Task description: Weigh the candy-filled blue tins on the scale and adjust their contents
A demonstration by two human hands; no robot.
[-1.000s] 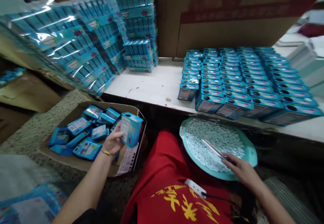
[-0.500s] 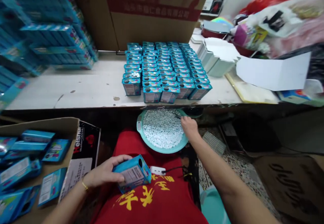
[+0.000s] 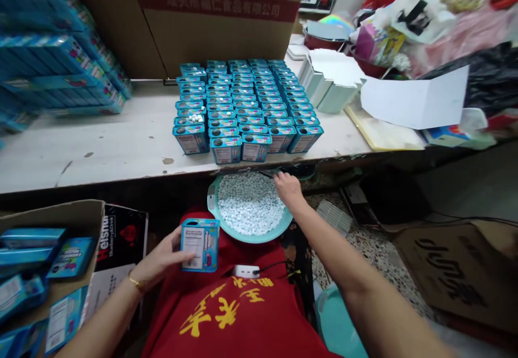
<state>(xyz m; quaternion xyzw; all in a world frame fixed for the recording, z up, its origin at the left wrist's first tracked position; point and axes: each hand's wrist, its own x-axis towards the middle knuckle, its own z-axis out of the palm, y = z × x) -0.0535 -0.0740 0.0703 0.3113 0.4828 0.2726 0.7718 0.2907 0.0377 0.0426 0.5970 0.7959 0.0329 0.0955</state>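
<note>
My left hand (image 3: 164,258) grips a small blue candy box (image 3: 200,244) by its side, upright above my lap, its printed panel towards me. A dark hole shows in its top. My right hand (image 3: 288,186) is closed round a thin dark utensil (image 3: 266,174) at the far right rim of a turquoise basin (image 3: 210,198). The utensil's tip lies at the small white candies (image 3: 249,207) that fill the basin; its shape is not clear. Rows of similar blue boxes (image 3: 224,150) stand on the table beyond, several with white candies on their tops.
At left, an open carton (image 3: 87,239) holds more blue boxes. Stacked blue packs (image 3: 60,72) and a large carton (image 3: 210,28) stand on the table (image 3: 121,147). White card pieces (image 3: 335,77) and bags lie right. A turquoise bucket (image 3: 338,320) is on the floor.
My left hand has turned the candy box from tilted to upright and moved it up and left. My right hand has shifted slightly left and up along the basin's rim. The view has swung a little.
</note>
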